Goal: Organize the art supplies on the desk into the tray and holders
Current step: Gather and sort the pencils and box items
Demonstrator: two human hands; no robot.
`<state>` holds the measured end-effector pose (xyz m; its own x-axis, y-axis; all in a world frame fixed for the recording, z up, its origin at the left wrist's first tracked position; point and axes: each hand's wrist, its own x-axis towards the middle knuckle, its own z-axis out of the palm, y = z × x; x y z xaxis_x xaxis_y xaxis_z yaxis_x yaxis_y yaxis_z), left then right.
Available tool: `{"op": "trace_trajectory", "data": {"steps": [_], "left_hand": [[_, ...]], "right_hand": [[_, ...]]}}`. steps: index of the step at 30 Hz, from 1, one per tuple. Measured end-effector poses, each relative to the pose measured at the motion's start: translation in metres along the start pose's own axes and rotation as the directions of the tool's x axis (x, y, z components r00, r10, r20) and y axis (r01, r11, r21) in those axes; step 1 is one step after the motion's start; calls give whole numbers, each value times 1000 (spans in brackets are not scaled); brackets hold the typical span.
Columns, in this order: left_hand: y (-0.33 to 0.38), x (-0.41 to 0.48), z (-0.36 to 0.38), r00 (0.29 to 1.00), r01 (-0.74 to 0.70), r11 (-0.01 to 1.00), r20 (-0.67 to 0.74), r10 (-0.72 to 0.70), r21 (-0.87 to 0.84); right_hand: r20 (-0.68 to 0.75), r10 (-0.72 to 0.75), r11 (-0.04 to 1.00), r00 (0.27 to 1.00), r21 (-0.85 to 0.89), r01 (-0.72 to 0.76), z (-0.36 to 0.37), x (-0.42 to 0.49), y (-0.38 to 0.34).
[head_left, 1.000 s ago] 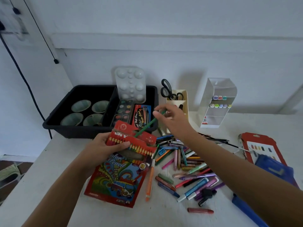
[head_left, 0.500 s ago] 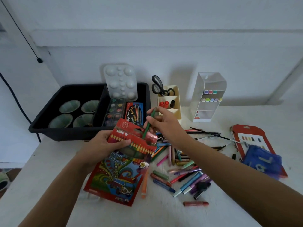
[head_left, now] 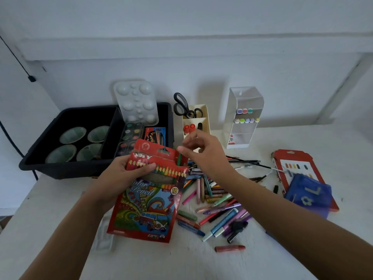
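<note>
Left hand [head_left: 121, 178] grips the colour pencil box [head_left: 149, 199] across its window. The thumb is on the front and the other fingers are curled behind. The box is held over the desk [head_left: 181, 259], long axis near-to-far, open flap end far.

The green pencil [head_left: 179, 160] is at the box's far-right corner, mostly inside. It runs parallel to the box axis, with only a short end poking out.

Right hand [head_left: 205, 154] is just right of that corner. The thumb tip is at the exposed end and the other fingers are loosely curled. It's blurred, so I can't tell if I'm pinching the pencil or only touching it.

My guess at the next move is to push along the box axis, toward me, to seat it. The right hand is nearer both the pencil and the loose pile [head_left: 210, 195]. The black tray [head_left: 60, 170] is far-left and the cream holder [head_left: 196, 122] is just beyond my right fingers.
</note>
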<state>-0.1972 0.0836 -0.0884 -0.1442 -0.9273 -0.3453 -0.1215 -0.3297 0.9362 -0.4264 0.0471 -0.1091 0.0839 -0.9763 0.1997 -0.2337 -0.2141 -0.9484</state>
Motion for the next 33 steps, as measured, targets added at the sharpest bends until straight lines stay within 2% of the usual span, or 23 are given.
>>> {"op": "trace_trajectory", "data": {"steps": [2, 4, 6, 9, 11, 13, 15, 17, 21, 24, 29, 33], "left_hand": [[0, 1, 1, 1000, -11, 1000, -11, 11, -6], [-1, 3, 1, 1000, -18, 1000, -22, 17, -15], [-3, 2, 0, 999, -23, 1000, -26, 22, -20], [-9, -2, -6, 999, -22, 1000, -43, 21, -20], [-14, -5, -11, 998, -12, 1000, -58, 10, -24], [-18, -9, -14, 997, -15, 999, -76, 12, -37], [-20, -13, -15, 993, -4, 999, -115, -1, -42], [-23, -18, -17, 989, 14, 999, -145, -18, -31], [-27, -25, -23, 987, 5, 1000, -158, -9, -22], [-29, -27, -24, 986, 7, 1000, -168, -11, -24], [-28, -27, -24, 985, -5, 999, -173, -1, -36], [-26, -25, -25, 981, -2, 1000, -195, -2, -18]], "right_hand": [[0, -38, 990, 999, -138, 38, -3, -3, 6], [33, -53, 979, 998, -196, 59, -6, -8, 12], [31, -85, 970, 996, -225, 90, -8, -14, 16], [-48, -119, 976, 992, -191, 107, -11, -22, 23], [87, -128, 940, 988, -308, 149, -12, -28, 34], [351, -112, 779, 930, -550, 301, -11, -34, 49], [535, -40, 567, 844, -683, 460, -6, -40, 60], [602, -9, 451, 799, -710, 540, 0, -44, 67], [661, 0, 342, 750, -705, 621, 9, -40, 76], [682, -44, 311, 730, -685, 659, 9, -36, 83], [710, -116, 323, 695, -634, 702, 13, -33, 87], [697, -150, 358, 701, -623, 695, 14, -33, 93]]}}
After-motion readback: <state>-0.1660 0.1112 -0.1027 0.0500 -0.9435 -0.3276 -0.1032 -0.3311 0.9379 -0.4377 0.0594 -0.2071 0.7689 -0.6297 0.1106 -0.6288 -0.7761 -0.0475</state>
